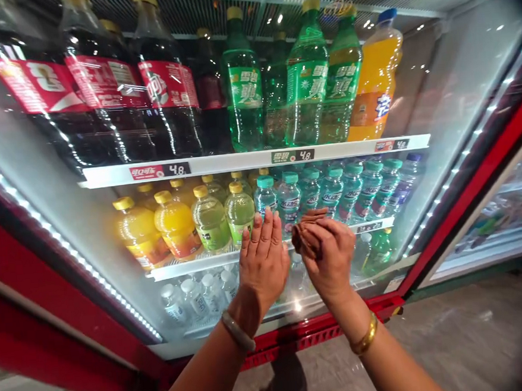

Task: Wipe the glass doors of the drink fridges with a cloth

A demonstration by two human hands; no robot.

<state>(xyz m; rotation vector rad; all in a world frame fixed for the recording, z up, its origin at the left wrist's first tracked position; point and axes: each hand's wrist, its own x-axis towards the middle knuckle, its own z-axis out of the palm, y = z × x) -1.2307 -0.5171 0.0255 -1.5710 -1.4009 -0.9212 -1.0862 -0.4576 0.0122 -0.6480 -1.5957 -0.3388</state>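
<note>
Fingers straight and together, my left hand [264, 261] lies flat with its palm toward the glass front [298, 306] of a drinks cooler. A grey bangle circles that wrist. Beside it, my right hand [333, 253] is closed around a crumpled brown cloth [307, 233], which is up at the glass; a gold bangle is on this wrist. Behind the hands stand small bottles with turquoise caps [289, 193] and green drink bottles [209, 220] with yellow caps. Whether my left palm presses fully on the glass cannot be made out.
On the upper shelf [231, 159] stand cola bottles [170, 85], green soda bottles [243, 92] and an orange soda bottle [376, 80]. Clear bottles [196, 298] fill the bottom. A red frame [440, 207] borders the glass, above a grey floor [471, 330].
</note>
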